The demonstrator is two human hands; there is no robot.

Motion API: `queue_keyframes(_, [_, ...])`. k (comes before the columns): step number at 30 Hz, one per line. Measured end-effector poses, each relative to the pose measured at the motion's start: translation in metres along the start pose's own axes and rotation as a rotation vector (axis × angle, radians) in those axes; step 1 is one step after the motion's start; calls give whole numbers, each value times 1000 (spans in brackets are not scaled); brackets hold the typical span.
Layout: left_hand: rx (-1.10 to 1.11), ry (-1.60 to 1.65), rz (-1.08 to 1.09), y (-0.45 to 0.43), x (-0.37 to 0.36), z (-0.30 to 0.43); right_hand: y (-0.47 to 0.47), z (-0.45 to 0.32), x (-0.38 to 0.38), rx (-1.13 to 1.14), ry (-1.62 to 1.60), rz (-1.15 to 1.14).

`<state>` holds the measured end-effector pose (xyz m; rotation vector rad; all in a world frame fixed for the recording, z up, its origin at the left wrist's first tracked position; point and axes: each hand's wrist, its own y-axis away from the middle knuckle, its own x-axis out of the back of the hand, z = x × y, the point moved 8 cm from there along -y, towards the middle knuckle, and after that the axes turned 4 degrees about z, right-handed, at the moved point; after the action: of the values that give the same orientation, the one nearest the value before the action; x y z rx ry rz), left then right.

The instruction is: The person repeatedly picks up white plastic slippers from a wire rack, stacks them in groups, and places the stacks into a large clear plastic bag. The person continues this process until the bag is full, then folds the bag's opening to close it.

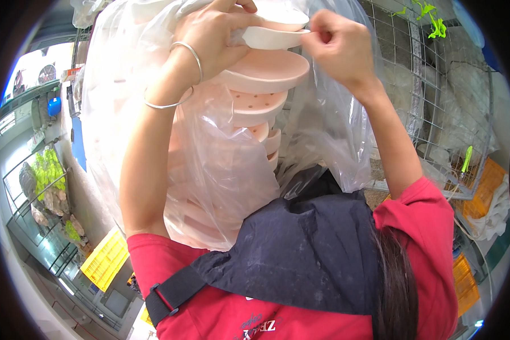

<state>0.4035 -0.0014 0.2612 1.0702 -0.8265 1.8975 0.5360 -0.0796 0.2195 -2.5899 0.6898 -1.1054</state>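
A large clear plastic bag [214,148] is in front of me, packed with pale pink moulded pieces that look like foam shoe soles. My left hand [214,40], with two metal bangles at the wrist, grips the left side of an upper sole [272,38] between thumb and fingers. At that sole's right end is my right hand [340,49], blurred, with curled fingers; whether it pinches the rim is unclear. Another sole [287,18] lies just above. Lower in the stack are a wide smooth sole [272,68] and one with small holes [259,102].
A wire mesh cage [416,97] stands on the right, with a bright green-handled tool [466,159] near its lower corner. Orange crates [486,187] are beyond it. To the left are a yellow crate [106,259] and a rack with bright green pieces [49,174].
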Motion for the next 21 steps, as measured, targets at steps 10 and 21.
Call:
queue_keyframes(10, [-44,-49,40,-3,2,3,33,-6,-16,120,-53,62])
queue_keyframes(21, [-70,53,84,-5,1,-1,22,-30,-23,373,409,125])
